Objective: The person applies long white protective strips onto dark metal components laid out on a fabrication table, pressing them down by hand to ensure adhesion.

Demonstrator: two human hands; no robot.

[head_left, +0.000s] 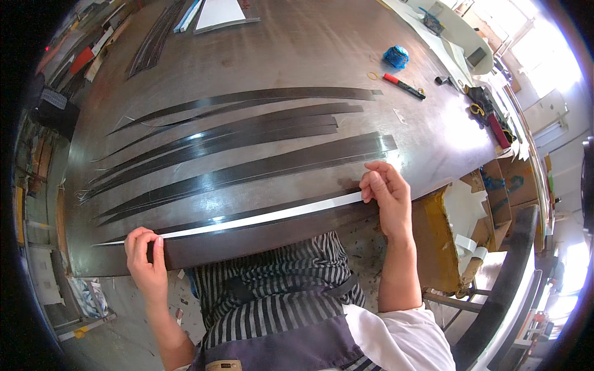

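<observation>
- The tabletop (297, 46) is broad, dark and shiny, with pale glare near its right edge.
- Beyond the right edge stands a white table (484, 40) with a rounded end.
- Past that, a window (550, 59) is washed out by strong daylight.
- Off the near edge, close to the near right corner, sits an open cardboard box (431, 238).
- Farther out from that corner curves a dark bar (525, 247), apparently part of a seat.
- The floor (133, 312) below the near edge is grey, scattered with scraps.
- Cluttered shelves (44, 157) line the left edge.
</observation>
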